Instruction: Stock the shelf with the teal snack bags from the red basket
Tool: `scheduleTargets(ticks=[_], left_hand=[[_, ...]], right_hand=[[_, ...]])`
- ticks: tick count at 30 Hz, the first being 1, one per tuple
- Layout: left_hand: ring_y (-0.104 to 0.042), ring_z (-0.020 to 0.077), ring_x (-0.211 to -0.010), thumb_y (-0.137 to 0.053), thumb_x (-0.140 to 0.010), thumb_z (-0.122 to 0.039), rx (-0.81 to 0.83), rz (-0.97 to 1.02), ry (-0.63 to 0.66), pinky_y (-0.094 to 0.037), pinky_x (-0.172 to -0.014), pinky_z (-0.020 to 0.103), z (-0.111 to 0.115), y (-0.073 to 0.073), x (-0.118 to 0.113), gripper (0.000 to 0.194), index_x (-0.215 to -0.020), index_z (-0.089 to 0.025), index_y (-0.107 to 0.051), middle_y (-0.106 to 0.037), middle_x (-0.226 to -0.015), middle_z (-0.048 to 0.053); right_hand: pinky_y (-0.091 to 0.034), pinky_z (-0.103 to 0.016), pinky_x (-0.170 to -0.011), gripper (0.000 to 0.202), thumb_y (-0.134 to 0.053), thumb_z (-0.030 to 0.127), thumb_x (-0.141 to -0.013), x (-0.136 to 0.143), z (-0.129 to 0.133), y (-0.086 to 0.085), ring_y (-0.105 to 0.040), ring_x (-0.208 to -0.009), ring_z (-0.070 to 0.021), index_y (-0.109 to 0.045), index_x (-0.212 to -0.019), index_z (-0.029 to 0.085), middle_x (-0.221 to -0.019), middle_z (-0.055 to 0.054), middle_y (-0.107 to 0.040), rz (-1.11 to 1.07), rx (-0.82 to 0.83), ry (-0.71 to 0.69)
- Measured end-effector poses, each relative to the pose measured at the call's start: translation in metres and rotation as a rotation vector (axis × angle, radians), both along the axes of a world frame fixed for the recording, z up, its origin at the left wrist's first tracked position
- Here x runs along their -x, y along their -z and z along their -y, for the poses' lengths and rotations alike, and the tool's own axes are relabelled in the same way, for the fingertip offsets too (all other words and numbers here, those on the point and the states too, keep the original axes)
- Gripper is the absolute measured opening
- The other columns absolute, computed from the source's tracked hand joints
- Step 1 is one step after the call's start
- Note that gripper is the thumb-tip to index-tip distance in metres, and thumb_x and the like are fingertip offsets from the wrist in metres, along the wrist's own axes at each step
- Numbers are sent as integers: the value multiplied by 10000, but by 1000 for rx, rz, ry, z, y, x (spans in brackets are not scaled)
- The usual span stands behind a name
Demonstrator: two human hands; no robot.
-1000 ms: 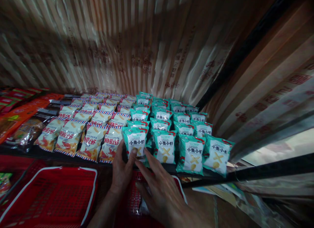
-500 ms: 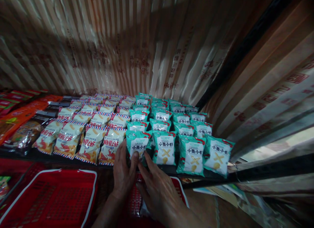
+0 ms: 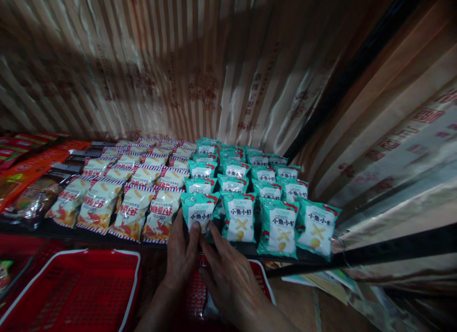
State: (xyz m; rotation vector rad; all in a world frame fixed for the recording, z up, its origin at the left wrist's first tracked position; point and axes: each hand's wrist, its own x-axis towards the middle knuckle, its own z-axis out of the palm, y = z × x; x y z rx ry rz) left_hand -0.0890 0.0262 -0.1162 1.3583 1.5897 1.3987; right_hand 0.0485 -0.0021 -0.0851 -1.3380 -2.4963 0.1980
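Observation:
A teal-and-white snack bag point(image 3: 200, 209) stands at the front left of the teal rows on the shelf. My left hand point(image 3: 183, 246) is closed on its lower left side, the thumb across the front and the fingers partly hidden along the edge. At the lower right corner, my right hand point(image 3: 228, 270) grips the same bag, its fingertips pressed to the side. The bag's bottom edge is covered by my fingers. Beside it on the right is a matching teal bag point(image 3: 239, 218); on the left, a cream-and-red snack bag point(image 3: 160, 215) with a striped border.
The dark shelf edge point(image 3: 93, 236) runs below the rows. A red basket point(image 3: 134, 275) with a white handle sits lower left, another red basket point(image 3: 264, 279) under my hands. Orange packages point(image 3: 35, 168) lie far left. A black post point(image 3: 321, 113) and striped curtain point(image 3: 160, 61) stand behind.
The held bag's top has shifted slightly left and down, tilting a little. Both hands keep nearly the same place on it.

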Motion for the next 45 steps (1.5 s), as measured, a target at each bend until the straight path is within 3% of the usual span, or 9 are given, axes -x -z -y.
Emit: scheduleTargets(ticks=[4, 12, 20, 27, 32, 40, 45], left_hand=[[-434, 271, -1284, -481, -864, -458, -37, -68, -36, -373, -1036, 431, 1, 6, -3, 636, -1406, -176, -303, -467, -1385, 147], [-313, 277, -1371, -372, -916, -393, -67, -253, -75, -313, -1082, 470, 7, 14, -5, 640, -1456, -112, -177, -348, -1463, 204], [-492, 314, -1195, -446, -892, -361, -186, -555, -276, -402, -984, 484, 3, 16, -5, 529, -1352, -103, -406, -538, -1270, 210], [-547, 268, -1153, -446, -893, -402, -116, -536, -313, -495, -900, 403, 7, 13, -6, 547, -1351, -108, -390, -569, -1229, 186], [-556, 247, -1178, -451, -892, -410, -67, -511, -294, -505, -906, 371, 11, 12, -6, 559, -1351, -102, -366, -548, -1294, 192], [-535, 223, -1209, -452, -905, -351, -207, -638, -286, -502, -927, 343, 12, 18, -3, 474, -1328, -139, -411, -564, -1294, 156], [-531, 226, -1214, -453, -904, -365, -189, -610, -276, -503, -928, 340, 10, 20, -3, 520, -1369, -148, -366, -542, -1323, 153]], right_hand=[[-484, -429, -978, 684, -526, 120, -782, -2, 1, 5, -466, -1273, -300, -331, -1434, 190, -1497, -178, -303, -9, -16, 7], [-502, -456, -949, 643, -532, 106, -752, -2, -2, 7, -516, -1221, -311, -427, -1381, 188, -1435, -181, -407, 48, -46, 39], [-535, -465, -892, 529, -517, 111, -767, 0, -3, 3, -558, -1165, -341, -525, -1296, 131, -1349, -227, -486, 84, -89, 38], [-528, -464, -906, 517, -512, 143, -799, -2, -2, 11, -539, -1183, -324, -504, -1315, 158, -1364, -206, -463, 44, -66, 49], [-535, -443, -902, 508, -517, 136, -789, -2, -5, 7, -544, -1160, -299, -506, -1295, 180, -1348, -177, -459, 5, -37, 45], [-594, -387, -742, 475, -526, 113, -782, -2, -7, 3, -597, -999, -257, -519, -1252, 185, -1212, -157, -525, -79, -98, 38], [-592, -377, -688, 352, -525, 139, -808, -1, -8, -1, -606, -941, -248, -579, -1153, 180, -1129, -144, -562, -135, -185, 47]])
